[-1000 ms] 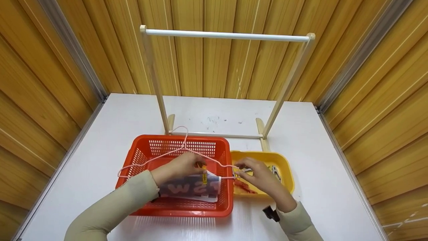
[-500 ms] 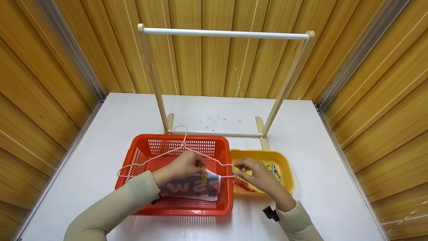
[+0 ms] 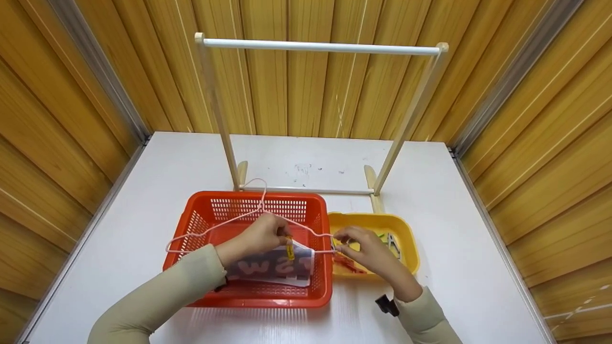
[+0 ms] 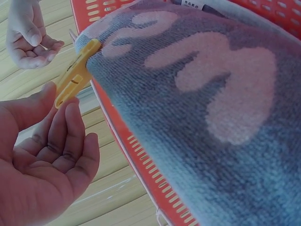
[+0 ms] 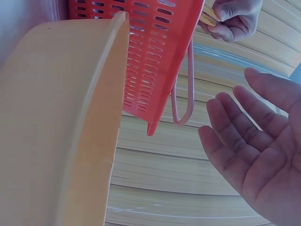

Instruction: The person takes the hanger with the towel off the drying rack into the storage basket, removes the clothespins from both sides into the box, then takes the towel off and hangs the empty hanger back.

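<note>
We see a towel (image 3: pixel 267 270) on a hanger (image 3: pixel 261 207) over a basket (image 3: pixel 260 302), clothespins (image 3: pixel 348 264) in a tub (image 3: pixel 377 220) to the basket's right, a rack (image 3: pixel 320 47) behind.

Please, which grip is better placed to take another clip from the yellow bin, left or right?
Probably the right grip: it holds nothing and is nearer the bin, where more clips lie. The left grip pinches the yellow clip at the edge of the cloth.

grey cloth (image 3: pixel 265 270) draped over pink hanger (image 3: pixel 261 206); yellow clip (image 3: pixel 289 251) tilted at cloth's edge
</note>
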{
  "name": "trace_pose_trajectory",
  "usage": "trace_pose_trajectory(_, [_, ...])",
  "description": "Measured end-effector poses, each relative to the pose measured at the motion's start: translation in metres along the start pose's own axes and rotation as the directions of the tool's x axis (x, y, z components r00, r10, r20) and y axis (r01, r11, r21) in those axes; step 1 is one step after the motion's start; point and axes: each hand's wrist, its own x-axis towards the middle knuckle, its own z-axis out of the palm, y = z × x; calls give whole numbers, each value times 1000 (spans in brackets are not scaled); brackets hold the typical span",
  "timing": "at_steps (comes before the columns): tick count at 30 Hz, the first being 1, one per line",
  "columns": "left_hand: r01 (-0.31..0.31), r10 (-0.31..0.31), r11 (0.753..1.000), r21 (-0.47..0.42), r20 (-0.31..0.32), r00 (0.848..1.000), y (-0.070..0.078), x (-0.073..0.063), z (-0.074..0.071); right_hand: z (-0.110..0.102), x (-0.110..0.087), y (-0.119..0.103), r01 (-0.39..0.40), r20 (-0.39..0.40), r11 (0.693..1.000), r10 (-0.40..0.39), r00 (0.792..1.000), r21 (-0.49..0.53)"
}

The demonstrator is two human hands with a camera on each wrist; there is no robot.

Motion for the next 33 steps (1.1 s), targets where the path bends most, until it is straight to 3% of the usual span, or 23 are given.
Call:
trace_pose_trajectory(15, [-18,20,999,34,-60,998,8,-3,-3,-1,0,0,-4,-12,1000,4,1000,-2])
trace_pose_trajectory(27, [1,0,1000,18,-24,1000,11,-7,-10,-3,0,-5,-3,-15,1000,3,1000,9])
trace_pose_trajectory(33, [-8,9,999,48,-38,999,13,-11,-9,-4,0,-8,1,-29,1000,-1,1000,6])
